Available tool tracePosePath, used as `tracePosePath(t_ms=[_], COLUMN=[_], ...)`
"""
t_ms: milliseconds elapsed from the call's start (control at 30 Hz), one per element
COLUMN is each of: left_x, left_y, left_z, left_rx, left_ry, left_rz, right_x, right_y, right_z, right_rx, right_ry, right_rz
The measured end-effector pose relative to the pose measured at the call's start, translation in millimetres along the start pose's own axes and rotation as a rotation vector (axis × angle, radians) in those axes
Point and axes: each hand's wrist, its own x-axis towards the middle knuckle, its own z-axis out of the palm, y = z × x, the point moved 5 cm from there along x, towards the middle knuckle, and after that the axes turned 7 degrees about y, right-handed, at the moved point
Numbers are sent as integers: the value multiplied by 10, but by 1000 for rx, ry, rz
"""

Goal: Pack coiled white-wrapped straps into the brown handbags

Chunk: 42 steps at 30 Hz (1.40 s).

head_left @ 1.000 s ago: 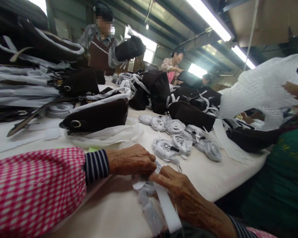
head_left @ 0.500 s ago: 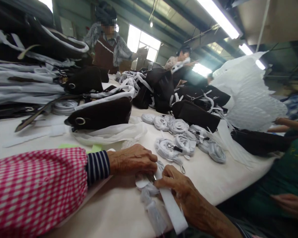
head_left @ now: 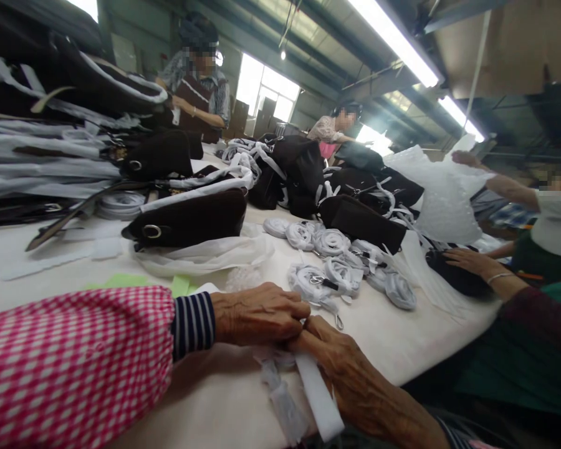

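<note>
My left hand (head_left: pixel 257 315) lies on the white table (head_left: pixel 402 340) with fingers curled down over a wrapped white strap (head_left: pixel 315 393). My right hand (head_left: pixel 336 362) meets it from the right, fingers pinched on the same strap, whose flat end runs off the near table edge. A crumpled clear wrapper (head_left: pixel 280 399) trails beside the strap. Just beyond my hands lies a cluster of coiled, wrapped straps (head_left: pixel 336 268).
Dark brown bags (head_left: pixel 191 218) with metal rings and white-wrapped handles crowd the table's left and back. A neighbour's hand (head_left: pixel 467 262) rests on a dark bag at right; another person lifts white foam wrap (head_left: pixel 439 193). Two people work at the far end.
My hands have closed tighter together over the strap. The foam wrap at right has dropped and swung away, and a neighbour's hand now rests on the dark bag.
</note>
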Motion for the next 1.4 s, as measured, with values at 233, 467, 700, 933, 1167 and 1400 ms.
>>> tracePosePath(t_ms=[233, 467, 700, 933, 1167, 1400], left_x=[-91, -111, -101, -96, -97, -103], left_y=[3, -69, -99, -109, -126, -150], left_z=[-1, 38, 28, 40, 78, 106], left_rx=[8, -58, -161, -174, -164, -194], left_ry=[3, 34, 71, 50, 67, 74], left_rz=[60, -38, -145, -163, -167, -234], right_x=[-18, 67, 4, 23, 183, 94], right_y=[38, -64, -107, -38, -46, -25], right_z=[-48, -108, -172, -177, -153, 11], right_rx=[8, -41, -157, -219, -183, -310], right_ry=[24, -18, -39, 39, 188, 268], right_rz=[-30, -73, -112, -157, -183, -244])
